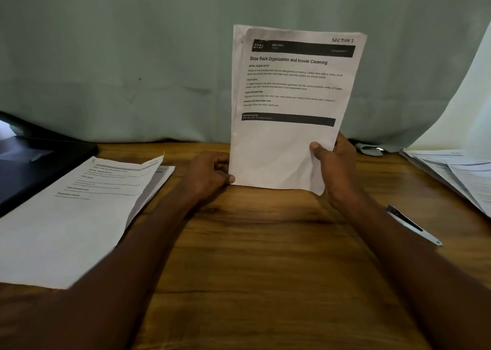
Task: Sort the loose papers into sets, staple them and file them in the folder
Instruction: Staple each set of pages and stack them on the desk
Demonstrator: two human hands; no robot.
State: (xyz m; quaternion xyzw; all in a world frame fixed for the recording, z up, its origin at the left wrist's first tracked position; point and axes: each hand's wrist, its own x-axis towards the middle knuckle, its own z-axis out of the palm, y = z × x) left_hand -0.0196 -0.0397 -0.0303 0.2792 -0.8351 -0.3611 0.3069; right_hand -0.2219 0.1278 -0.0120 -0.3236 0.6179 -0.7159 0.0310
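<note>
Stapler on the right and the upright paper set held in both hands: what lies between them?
In the head view, only the right hand, its forearm and bare wooden table lie between the stapler and the paper set.

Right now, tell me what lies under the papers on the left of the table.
Under the top sheet another sheet's edge sticks out at its far right corner, both lying on the wooden table. Anything else beneath is covered.

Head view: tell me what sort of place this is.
Probably a makeshift desk for paperwork, not a proper office: a wooden table against a hung cloth backdrop, printed sheets stacked at both sides, a stapler, and a dark folder.
</note>
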